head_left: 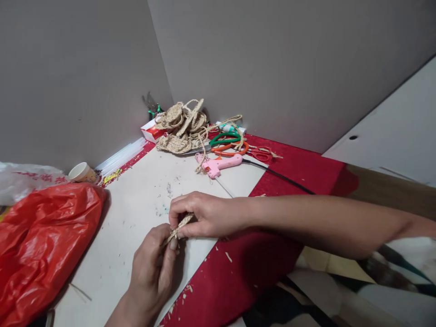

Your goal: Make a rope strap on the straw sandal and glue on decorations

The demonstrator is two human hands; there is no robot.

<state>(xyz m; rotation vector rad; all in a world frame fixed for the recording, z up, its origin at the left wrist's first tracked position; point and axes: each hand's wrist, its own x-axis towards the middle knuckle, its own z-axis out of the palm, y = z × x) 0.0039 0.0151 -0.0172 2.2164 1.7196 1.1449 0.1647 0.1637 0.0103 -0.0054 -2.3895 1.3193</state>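
Note:
Both hands meet over the white board, closed on one short piece of braided straw cord (184, 222). My left hand (153, 259) pinches its lower end between thumb and fingers. From the right, my right hand (200, 215) grips the same cord higher up, thumb below and fingers curled over. Part of the cord is hidden inside the fingers. Beyond the hands lies a pink glue gun (218, 165) with a black cable. Behind it is a heap of braided straw pieces (177, 122).
Green-handled scissors (225, 139), orange-handled scissors (235, 148) and small red scissors (262, 155) lie by the heap. A red plastic bag (51, 240) covers the left side, near a paper cup (81, 172) and clear glue sticks (121, 156). Grey walls (272, 68) stand behind.

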